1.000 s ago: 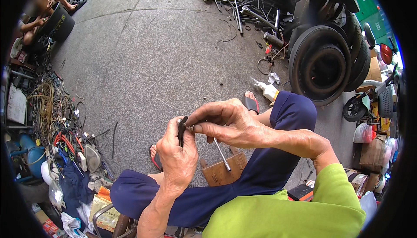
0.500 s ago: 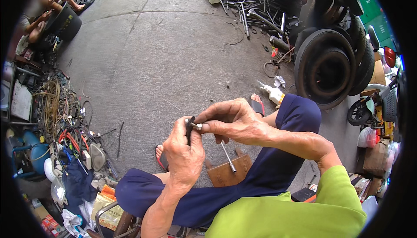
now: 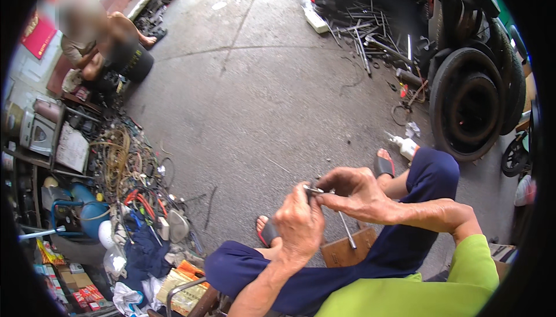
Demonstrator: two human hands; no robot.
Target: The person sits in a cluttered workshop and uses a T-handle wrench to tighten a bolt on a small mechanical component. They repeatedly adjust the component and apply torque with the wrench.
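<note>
My left hand [image 3: 298, 221] is closed, pinching a small dark part between thumb and fingertips. Against it my right hand [image 3: 362, 195] pinches a small silvery metal piece [image 3: 313, 189] that looks like a bolt; the fingers partly hide both pieces. Below my right hand, a thin metal rod [image 3: 347, 230] slants over a small brown wooden board [image 3: 350, 246] between my legs. The rod's upper end is behind the hand, so whether the fingers touch it I cannot tell.
A white squeeze bottle [image 3: 405, 145] stands beside my right foot. Old tires [image 3: 468, 105] and scattered metal rods [image 3: 365, 42] lie at the far right. Tangled cables [image 3: 119, 155] and mixed clutter fill the left side. Another person sits at far left by a black bucket [image 3: 136, 62].
The view has swung left, so the scene sits farther right and lower. Both hands stay together at the small parts; the metal piece now points more to the left between the fingertips.
</note>
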